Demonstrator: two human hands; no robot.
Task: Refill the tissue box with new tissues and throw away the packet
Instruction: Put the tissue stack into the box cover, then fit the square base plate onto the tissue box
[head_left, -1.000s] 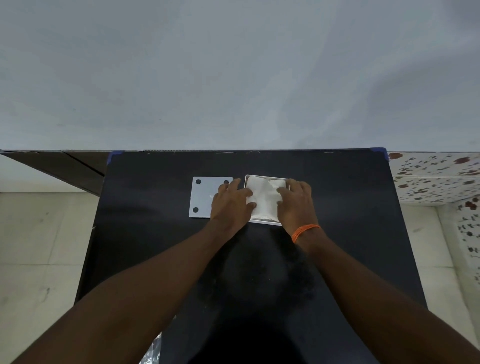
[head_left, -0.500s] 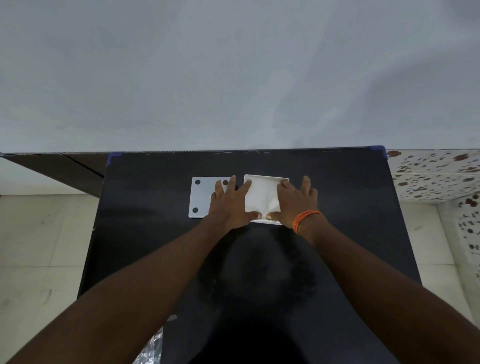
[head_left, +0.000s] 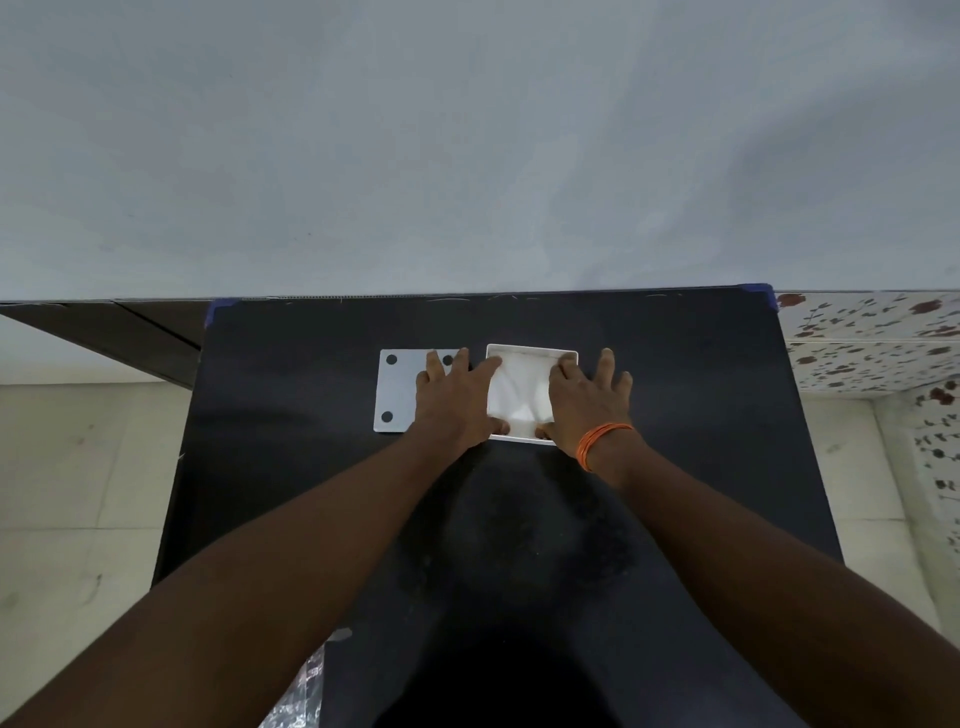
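Observation:
A white square tissue box (head_left: 535, 354) stands open at the back middle of the black table (head_left: 675, 415), with white tissues (head_left: 522, 387) lying inside it. My left hand (head_left: 454, 400) rests at the box's left side, thumb and forefinger pressing down on the tissues. My right hand (head_left: 584, 397), with an orange band on its wrist, presses the tissues from the right side, fingers spread flat. Left of the box lies its white lid (head_left: 397, 395) with dark round dots, partly under my left hand.
A crinkled clear plastic packet (head_left: 301, 691) shows at the table's near left edge, by my left forearm. A grey wall rises behind the table. Pale floor tiles lie on both sides, and a speckled tiled surface (head_left: 872, 338) is at the right.
Both hands have slid outward and flattened, so more of the tissues shows between them. The tissues sit lower and flatter in the box.

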